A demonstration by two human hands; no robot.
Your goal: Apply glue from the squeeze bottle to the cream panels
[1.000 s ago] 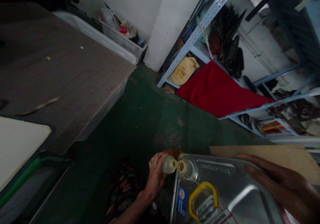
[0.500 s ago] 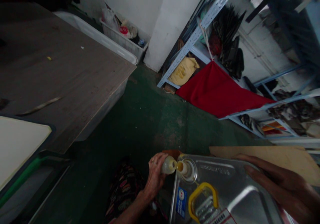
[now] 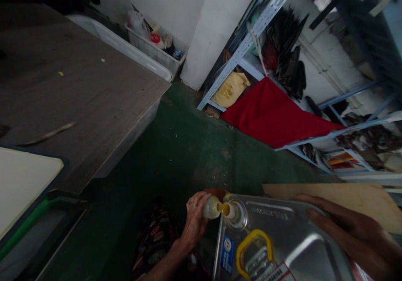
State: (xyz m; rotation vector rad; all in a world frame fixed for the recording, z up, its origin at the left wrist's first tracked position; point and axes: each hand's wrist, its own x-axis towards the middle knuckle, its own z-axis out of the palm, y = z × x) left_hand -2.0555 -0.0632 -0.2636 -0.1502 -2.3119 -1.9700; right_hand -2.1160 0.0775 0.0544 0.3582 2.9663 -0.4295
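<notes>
My left hand [image 3: 195, 218], a ring on one finger, is wrapped round a small translucent bottle [image 3: 210, 209]. The bottle's mouth faces the white spout [image 3: 231, 211] of a large metal can [image 3: 289, 230]. Amber liquid [image 3: 223, 208] bridges spout and bottle mouth. The can is tilted, its top panel turned towards me, with a yellow handle [image 3: 255, 235] and a blue label [image 3: 228, 253]. My right hand [image 3: 351, 226] grips the can's far right side, its fingers and thumb along the edge. The can's underside is hidden.
A brown-topped table [image 3: 94, 84] stands at left, with a pale panel [image 3: 28, 189] at its near corner. Blue metal shelving [image 3: 245, 48] with a hanging red cloth [image 3: 276, 117] is at right. A plywood board [image 3: 342, 191] lies behind the can. Green floor [image 3: 188, 147] lies between.
The liquid between spout and bottle mouth has thickened from a thin trickle to a wider stream. Both hands, the bottle and the can hold nearly the same positions.
</notes>
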